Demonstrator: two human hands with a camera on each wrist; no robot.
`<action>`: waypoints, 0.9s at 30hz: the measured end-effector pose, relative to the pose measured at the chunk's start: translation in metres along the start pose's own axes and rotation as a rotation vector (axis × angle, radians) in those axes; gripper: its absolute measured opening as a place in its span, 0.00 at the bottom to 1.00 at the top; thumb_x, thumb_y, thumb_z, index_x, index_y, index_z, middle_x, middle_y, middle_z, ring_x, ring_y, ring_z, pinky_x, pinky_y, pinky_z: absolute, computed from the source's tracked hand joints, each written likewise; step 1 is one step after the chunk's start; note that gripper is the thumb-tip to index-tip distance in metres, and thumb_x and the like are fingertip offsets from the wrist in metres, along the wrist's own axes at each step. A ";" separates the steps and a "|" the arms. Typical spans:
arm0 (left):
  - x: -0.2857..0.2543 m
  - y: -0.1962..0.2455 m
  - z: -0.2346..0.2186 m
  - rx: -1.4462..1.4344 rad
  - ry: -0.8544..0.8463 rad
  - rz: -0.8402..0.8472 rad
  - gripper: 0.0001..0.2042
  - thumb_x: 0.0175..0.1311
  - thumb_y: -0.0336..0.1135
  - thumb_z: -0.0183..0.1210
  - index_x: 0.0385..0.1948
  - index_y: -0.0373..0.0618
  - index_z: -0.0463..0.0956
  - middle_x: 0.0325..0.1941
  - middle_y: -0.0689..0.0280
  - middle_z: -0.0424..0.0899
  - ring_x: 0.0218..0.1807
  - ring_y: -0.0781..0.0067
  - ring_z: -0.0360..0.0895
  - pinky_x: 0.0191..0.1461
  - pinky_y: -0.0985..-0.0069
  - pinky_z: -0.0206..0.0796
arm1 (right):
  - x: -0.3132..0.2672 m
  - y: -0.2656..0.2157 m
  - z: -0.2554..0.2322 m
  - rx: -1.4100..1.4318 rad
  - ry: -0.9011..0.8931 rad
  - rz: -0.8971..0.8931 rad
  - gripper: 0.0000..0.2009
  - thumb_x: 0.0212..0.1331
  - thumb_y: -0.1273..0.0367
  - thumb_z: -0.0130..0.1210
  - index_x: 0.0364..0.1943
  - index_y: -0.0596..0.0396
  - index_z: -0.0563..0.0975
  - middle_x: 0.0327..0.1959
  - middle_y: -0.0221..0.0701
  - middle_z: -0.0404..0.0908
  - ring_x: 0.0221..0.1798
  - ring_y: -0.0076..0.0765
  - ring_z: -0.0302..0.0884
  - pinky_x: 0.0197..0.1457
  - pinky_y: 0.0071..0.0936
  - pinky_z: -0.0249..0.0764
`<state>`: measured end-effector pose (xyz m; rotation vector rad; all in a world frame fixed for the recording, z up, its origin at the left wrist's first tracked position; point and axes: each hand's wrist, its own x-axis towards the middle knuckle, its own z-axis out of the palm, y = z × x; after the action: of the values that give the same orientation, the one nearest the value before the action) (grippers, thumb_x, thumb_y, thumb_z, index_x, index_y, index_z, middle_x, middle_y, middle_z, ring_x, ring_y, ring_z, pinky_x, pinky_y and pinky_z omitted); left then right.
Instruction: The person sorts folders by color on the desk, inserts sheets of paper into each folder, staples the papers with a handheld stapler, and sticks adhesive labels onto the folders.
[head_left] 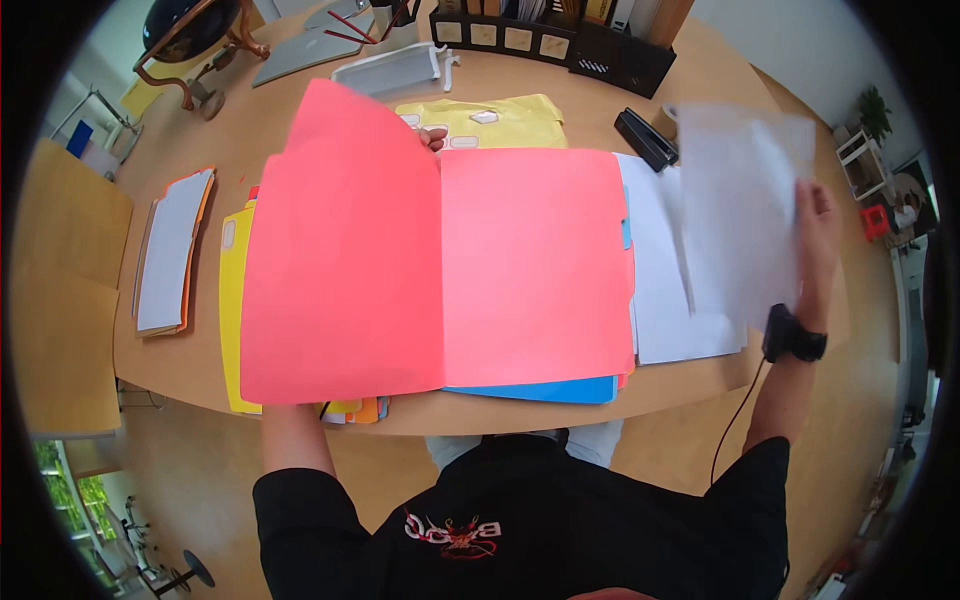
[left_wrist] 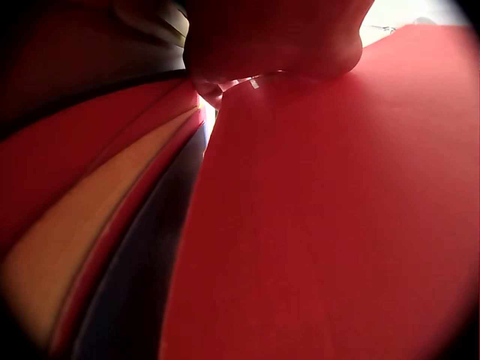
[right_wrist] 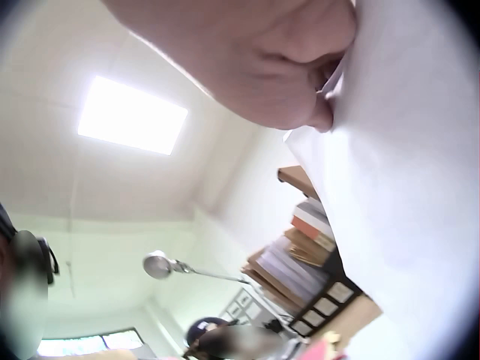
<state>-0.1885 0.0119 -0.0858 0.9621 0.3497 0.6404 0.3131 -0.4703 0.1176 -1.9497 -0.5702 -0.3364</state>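
A pink folder [head_left: 535, 260] lies spread open in the middle of the desk, its left cover raised. My left forearm runs under that cover, and the fingertips of my left hand [head_left: 433, 138] show at the folder's top edge near the fold. In the left wrist view this hand grips the edge of the pink cover [left_wrist: 322, 195]; most of it is hidden from the head view. On the right, my right hand [head_left: 818, 220] pinches white paper [head_left: 745, 215] by its right edge, holding it up. More white sheets [head_left: 665, 290] lie beneath it, beside the folder.
Yellow [head_left: 232, 300] and blue folders [head_left: 560, 390] stick out under the pink one. A paper stack [head_left: 177, 250] sits at the left. Behind are a yellow envelope [head_left: 530, 115], a black stapler [head_left: 646, 140], a grey tray [head_left: 385, 72] and a black file organizer [head_left: 500, 38].
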 end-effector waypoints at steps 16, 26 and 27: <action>0.003 0.013 0.030 0.107 0.044 0.010 0.16 0.75 0.45 0.51 0.46 0.39 0.75 0.46 0.65 0.78 0.43 0.77 0.76 0.48 0.76 0.71 | -0.120 -0.056 0.185 0.193 -0.690 0.304 0.14 0.71 0.61 0.51 0.36 0.59 0.75 0.22 0.24 0.74 0.24 0.16 0.66 0.27 0.22 0.63; 0.000 0.016 0.039 0.150 0.047 0.020 0.16 0.75 0.46 0.51 0.45 0.40 0.76 0.45 0.66 0.79 0.42 0.78 0.75 0.48 0.77 0.70 | -0.123 -0.068 0.193 0.043 -0.671 0.256 0.19 0.69 0.57 0.53 0.40 0.64 0.77 0.24 0.35 0.79 0.27 0.28 0.76 0.33 0.28 0.70; -0.004 0.017 0.038 0.153 0.046 0.021 0.16 0.75 0.46 0.51 0.45 0.40 0.76 0.45 0.66 0.79 0.42 0.78 0.75 0.48 0.77 0.70 | -0.121 -0.084 0.185 -0.141 -0.632 0.212 0.21 0.67 0.54 0.54 0.42 0.64 0.77 0.25 0.38 0.81 0.28 0.35 0.79 0.34 0.31 0.72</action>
<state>-0.1764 -0.0084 -0.0514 1.0996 0.4347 0.6626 0.1629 -0.3023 0.0452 -2.2274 -0.7425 0.4017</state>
